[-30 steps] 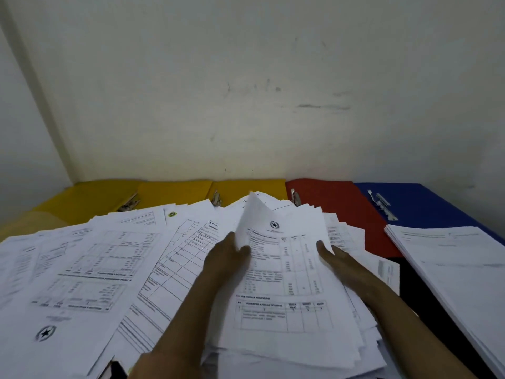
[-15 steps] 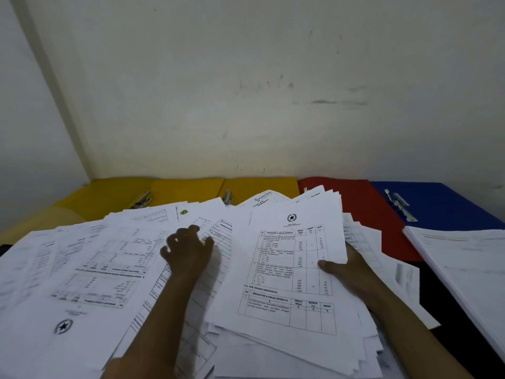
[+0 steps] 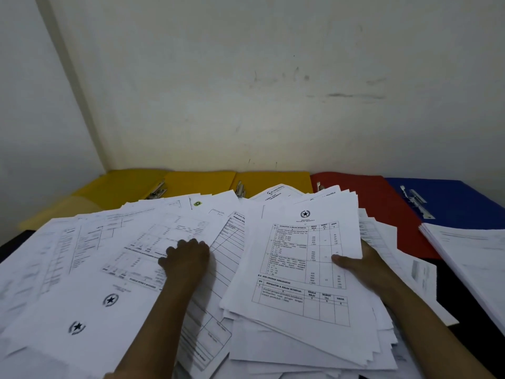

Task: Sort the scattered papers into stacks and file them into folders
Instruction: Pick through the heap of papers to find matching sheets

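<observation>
White printed papers (image 3: 90, 258) lie scattered over the left and middle of the dark table. My left hand (image 3: 187, 259) lies knuckles-up on them, its fingers curled down onto a sheet with tables; these left sheets look blurred. My right hand (image 3: 363, 265) grips the right edge of a thick fanned stack of papers (image 3: 295, 269), thumb on the top sheet, fingers hidden beneath. Open folders line the back wall: three yellow folders (image 3: 199, 184), a red folder (image 3: 374, 198) and a blue folder (image 3: 459, 203), each with a metal fastener.
A separate neat stack of papers (image 3: 472, 258) lies at the right edge, partly over the blue folder. A strip of dark table (image 3: 464, 310) shows between it and the held stack. The white wall rises directly behind the folders, with a corner at the left.
My left hand let go of the stack's left edge and moved left onto the scattered sheets. The bent top sheet has dropped flat; my right hand still holds the stack.
</observation>
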